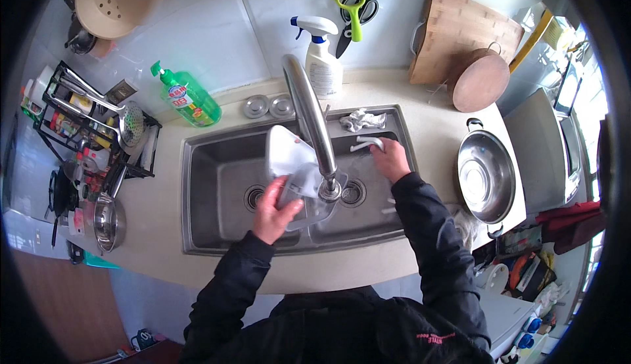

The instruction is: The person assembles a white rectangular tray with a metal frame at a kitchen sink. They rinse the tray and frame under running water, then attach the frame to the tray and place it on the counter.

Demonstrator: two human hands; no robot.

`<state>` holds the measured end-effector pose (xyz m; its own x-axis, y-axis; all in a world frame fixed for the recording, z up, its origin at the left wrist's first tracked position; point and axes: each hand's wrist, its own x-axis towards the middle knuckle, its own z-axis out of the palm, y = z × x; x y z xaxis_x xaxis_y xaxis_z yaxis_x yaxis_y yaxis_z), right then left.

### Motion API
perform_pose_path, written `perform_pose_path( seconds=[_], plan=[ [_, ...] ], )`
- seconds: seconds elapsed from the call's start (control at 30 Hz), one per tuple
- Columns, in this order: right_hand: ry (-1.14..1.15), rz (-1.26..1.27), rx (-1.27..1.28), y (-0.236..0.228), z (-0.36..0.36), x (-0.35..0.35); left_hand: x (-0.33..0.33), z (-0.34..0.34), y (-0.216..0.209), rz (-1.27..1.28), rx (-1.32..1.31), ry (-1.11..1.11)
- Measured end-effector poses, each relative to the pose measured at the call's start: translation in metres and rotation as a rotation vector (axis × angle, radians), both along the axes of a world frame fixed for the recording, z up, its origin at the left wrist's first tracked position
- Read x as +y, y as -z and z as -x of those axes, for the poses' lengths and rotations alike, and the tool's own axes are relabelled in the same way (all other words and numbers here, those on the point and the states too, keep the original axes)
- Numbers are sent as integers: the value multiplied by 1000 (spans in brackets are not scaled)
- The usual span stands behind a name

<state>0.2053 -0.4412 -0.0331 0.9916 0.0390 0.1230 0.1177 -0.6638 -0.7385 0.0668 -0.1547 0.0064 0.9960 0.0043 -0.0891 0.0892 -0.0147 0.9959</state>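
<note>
Where the left hand (273,212) half-closes: clear plastic container (305,185), gripped side-on, apparently to sit under the curved steel tap (308,108).
Right hand (391,158): nearly closed, pinching a slender, bent white piece (370,141).

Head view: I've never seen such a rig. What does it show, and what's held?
No robot here: a person works bare-handed, and this wide picture comes from a camera on their head, looking down. Its left is the person's left. The left hand holds a clear plastic container by the faucet, over the double sink. The right hand holds a white bent piece; its kind is unclear. On the counter are a green bottle, a white spray bottle and a metal pan.
</note>
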Motion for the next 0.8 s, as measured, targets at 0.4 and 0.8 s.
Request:
perform_pose_path(
  seconds=[0.4,0.8],
  plan=[
    [-162,-290,-122,-16,31,12,-48,9,73,-596,-394,424],
    [-451,-92,127,-18,78,-20,-39,19,70,-1210,-696,600]
  ],
)
